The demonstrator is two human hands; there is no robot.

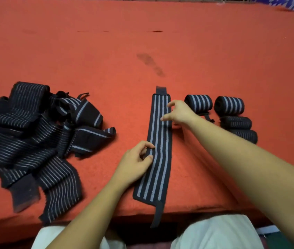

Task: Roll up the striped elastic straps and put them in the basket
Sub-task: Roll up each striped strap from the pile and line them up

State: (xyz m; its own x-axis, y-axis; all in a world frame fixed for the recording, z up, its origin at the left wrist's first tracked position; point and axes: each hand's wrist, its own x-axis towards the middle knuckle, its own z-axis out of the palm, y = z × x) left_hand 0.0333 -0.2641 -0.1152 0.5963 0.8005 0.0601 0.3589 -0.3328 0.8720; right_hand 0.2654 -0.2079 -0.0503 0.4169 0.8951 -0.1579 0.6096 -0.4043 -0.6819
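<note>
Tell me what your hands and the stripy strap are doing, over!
Left hand pinches edge of flat strap. Right hand spread over its far end. Strap not yet rolled. No basket in view.

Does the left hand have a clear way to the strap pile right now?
Probably yes: the pile lies beside the left hand, only bare red cloth between; it must first let go of the flat strap.
</note>
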